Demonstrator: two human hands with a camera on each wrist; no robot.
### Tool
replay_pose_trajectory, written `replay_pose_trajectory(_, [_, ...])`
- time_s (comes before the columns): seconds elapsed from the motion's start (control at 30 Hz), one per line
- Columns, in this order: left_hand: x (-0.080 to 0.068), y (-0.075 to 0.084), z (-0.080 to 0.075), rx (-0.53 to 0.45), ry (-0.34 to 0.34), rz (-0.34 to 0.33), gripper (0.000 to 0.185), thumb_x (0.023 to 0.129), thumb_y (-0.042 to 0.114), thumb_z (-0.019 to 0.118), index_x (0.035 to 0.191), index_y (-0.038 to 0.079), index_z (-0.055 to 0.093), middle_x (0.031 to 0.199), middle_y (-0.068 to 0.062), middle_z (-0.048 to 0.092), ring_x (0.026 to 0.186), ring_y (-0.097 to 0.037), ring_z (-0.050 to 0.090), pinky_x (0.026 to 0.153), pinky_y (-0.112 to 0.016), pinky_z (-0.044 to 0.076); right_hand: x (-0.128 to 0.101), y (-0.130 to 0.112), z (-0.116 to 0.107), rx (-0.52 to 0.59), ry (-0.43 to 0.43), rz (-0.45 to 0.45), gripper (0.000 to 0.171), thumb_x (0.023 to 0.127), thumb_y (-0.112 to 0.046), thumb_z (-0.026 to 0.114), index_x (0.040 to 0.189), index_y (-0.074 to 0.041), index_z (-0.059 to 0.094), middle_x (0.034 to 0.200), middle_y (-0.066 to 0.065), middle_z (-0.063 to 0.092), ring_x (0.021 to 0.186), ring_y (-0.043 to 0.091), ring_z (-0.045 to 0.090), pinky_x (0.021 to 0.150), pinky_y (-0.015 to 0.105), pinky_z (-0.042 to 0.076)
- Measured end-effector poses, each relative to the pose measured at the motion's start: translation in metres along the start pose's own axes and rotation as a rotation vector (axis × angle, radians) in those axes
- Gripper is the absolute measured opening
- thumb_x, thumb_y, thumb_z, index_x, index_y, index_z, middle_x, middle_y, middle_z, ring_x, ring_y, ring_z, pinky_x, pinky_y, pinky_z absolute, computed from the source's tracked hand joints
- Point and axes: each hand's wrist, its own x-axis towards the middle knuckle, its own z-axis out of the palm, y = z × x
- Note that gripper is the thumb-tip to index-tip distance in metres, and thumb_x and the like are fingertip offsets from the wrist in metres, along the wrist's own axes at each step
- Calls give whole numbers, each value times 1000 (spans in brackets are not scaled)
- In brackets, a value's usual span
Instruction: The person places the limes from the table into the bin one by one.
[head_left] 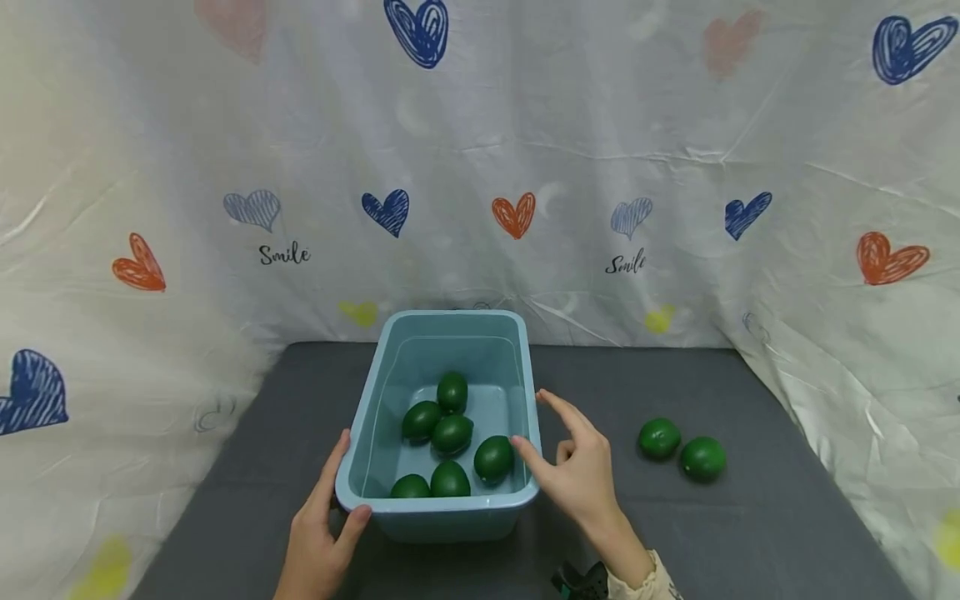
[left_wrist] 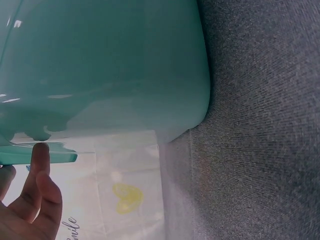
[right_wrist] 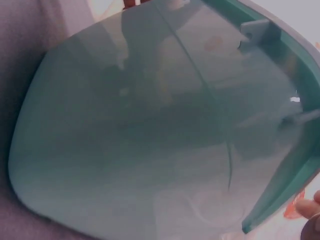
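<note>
A light blue plastic bin [head_left: 448,520] stands mid-table on the grey mat, with several green round fruits [head_left: 452,433] lying in it. My left hand [head_left: 330,508] grips the bin's near left corner, thumb on the front rim and fingers along the left wall. In the left wrist view a finger [left_wrist: 40,152] presses under the bin's [left_wrist: 105,65] rim. My right hand [head_left: 572,457] hovers at the bin's right rim with fingers relaxed, holding nothing; its thumb is at the rim. Two more green fruits [head_left: 660,437] [head_left: 702,458] lie on the mat to its right. The right wrist view is filled by the bin wall [right_wrist: 140,135].
A white cloth with heart prints [head_left: 513,212] hangs behind and along both sides of the table. The grey mat [head_left: 750,533] stretches to the right of the bin. A dark strap [head_left: 581,581] shows by my right wrist.
</note>
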Motion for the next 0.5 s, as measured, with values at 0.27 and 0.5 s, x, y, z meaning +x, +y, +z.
replay_pose_trajectory(0.27, [-6, -3, 5, -31, 55, 34, 87, 93, 6, 75, 167, 29, 35, 164, 5, 47, 110, 7, 57, 81, -10, 46, -6, 23, -22, -46, 79, -53, 58, 87, -11, 88, 141, -14, 68, 132, 9, 73, 37, -13, 28, 35, 14, 27])
replay_pose_trajectory(0.5, [0, -3, 5, -33, 40, 65, 87, 94, 7, 76, 168, 28, 35, 164, 2, 47, 114, 7, 56, 85, -8, 45, -21, 55, -49, -154, 144, -15, 61, 84, -9, 90, 140, -10, 68, 129, 13, 74, 37, -15, 25, 34, 16, 26])
